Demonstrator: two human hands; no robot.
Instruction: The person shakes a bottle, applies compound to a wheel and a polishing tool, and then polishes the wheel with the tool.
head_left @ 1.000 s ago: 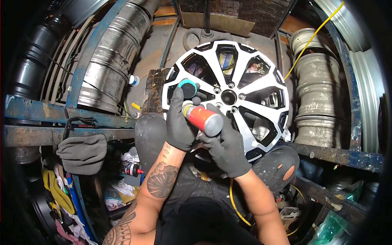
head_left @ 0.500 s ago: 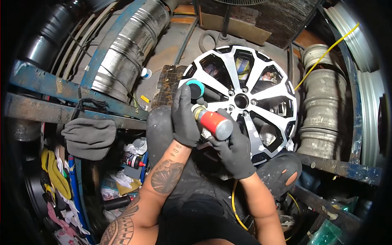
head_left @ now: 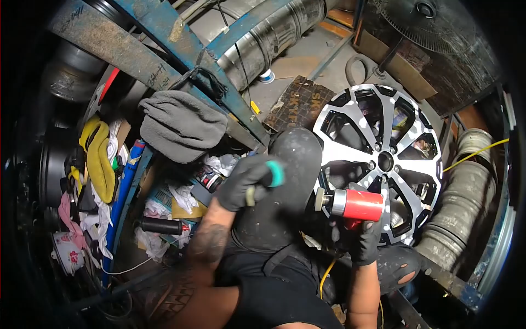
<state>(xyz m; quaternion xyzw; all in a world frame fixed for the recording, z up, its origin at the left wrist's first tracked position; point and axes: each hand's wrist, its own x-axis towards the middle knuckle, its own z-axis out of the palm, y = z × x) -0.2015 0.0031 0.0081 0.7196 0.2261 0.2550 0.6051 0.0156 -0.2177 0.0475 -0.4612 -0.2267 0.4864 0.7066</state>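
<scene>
My left hand [head_left: 235,186], gloved in dark grey and smeared by motion, is closed on a round teal-edged disc with a dark face [head_left: 274,174]. A small beige piece [head_left: 250,196] shows at its fingers; what it is I cannot make out. My right hand [head_left: 366,245], also gloved, grips a red air sander [head_left: 364,205]. Its metal neck and small pale round pad [head_left: 319,199] point left, apart from the left hand. Behind the sander leans a black-and-white alloy wheel [head_left: 348,154], with patchy grey areas on its spokes, by my knees.
A grey cloth [head_left: 183,129] hangs on the blue metal frame [head_left: 164,24] at left. Rags, a black bottle [head_left: 161,225] and a yellow cloth [head_left: 98,162] lie below. Bare wheel barrels [head_left: 466,186] stack at right. A yellow hose [head_left: 476,152] and a fan [head_left: 424,22] are there too.
The view has swung left. My left hand has moved away from the sander's head, to the left, with the teal-edged disc. The sander now lies level, its pad exposed.
</scene>
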